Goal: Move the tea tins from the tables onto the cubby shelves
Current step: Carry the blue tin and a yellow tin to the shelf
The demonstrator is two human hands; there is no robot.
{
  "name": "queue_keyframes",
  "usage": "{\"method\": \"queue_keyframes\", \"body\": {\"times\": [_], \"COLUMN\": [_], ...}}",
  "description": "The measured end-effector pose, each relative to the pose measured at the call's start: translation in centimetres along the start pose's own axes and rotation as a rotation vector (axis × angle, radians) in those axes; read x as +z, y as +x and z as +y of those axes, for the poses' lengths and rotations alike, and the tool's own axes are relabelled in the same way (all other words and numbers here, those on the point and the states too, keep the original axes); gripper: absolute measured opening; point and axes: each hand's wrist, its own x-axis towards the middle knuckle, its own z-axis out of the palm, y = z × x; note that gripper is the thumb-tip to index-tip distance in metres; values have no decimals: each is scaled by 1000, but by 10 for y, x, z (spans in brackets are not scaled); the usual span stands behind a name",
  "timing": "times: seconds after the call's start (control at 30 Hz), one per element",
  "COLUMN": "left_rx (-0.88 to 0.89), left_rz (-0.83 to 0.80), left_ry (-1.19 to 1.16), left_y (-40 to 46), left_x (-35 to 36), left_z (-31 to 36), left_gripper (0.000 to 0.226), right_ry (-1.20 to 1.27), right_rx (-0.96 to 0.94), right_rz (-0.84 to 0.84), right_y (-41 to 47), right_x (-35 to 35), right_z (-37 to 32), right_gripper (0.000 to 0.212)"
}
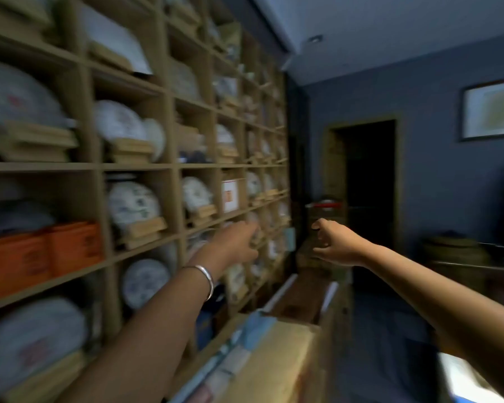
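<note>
Blurred frame, and no tea tin can be picked out for certain; the nearest candidates are two orange boxes (41, 254) sitting in a left-hand cubby of the wooden cubby shelves (172, 167). Both arms are stretched forward. The left hand (236, 242), silver bangle (202, 279) on its wrist, reaches at a lower cubby, its grip too smeared to tell. The right hand (336, 242) hangs in open air, fingers curled loosely, nothing in it. Round wrapped tea cakes (133, 206) fill the cubbies.
</note>
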Motion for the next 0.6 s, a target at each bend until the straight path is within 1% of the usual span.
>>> {"method": "queue_keyframes", "body": {"times": [0.17,0.3,0.43,0.6], "left_rx": [244,425,571,775], "left_rz": [-62,-148,-225,-286], "left_ry": [-112,-247,-324,-415], "left_y": [83,116,132,140], "left_x": [41,66,84,101], "left_z": [206,375,521,678], "left_gripper": [56,50,48,47], "right_ry": [-141,-255,-355,-450], "right_rx": [328,581,805,1064], "right_rz": [60,70,102,173], "right_y": [-124,-242,-365,-493], "right_x": [-116,-205,-278,-347], "right_z": [172,277,342,386], "right_gripper": [56,57,56,49]}}
